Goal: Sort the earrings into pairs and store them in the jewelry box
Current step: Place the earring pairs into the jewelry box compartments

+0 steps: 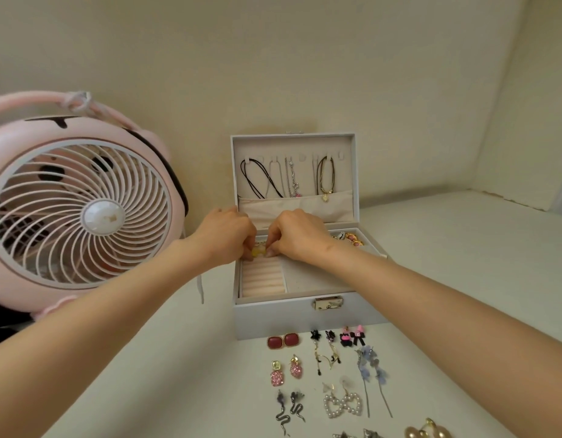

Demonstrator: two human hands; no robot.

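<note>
The pale grey jewelry box (305,317) stands open on the white table, with necklaces hanging inside its lid. Over the box's left rear part, my left hand (227,237) and my right hand (297,235) meet, and both pinch yellow earrings (259,251) with their fingertips. Pink and gold earrings (352,239) lie in the box's right rear compartment. In front of the box, earrings lie in pairs: red squares (283,341), pink glitter drops (286,371), black snakes (289,409), pearl hearts (343,404), blue flowers (373,371), black-pink bows (352,336).
A pink desk fan (80,213) stands at the left, close to the box. The wall runs right behind the box. Ring rolls (262,279) fill the box's front left section. Gold earrings (428,431) lie at the bottom edge.
</note>
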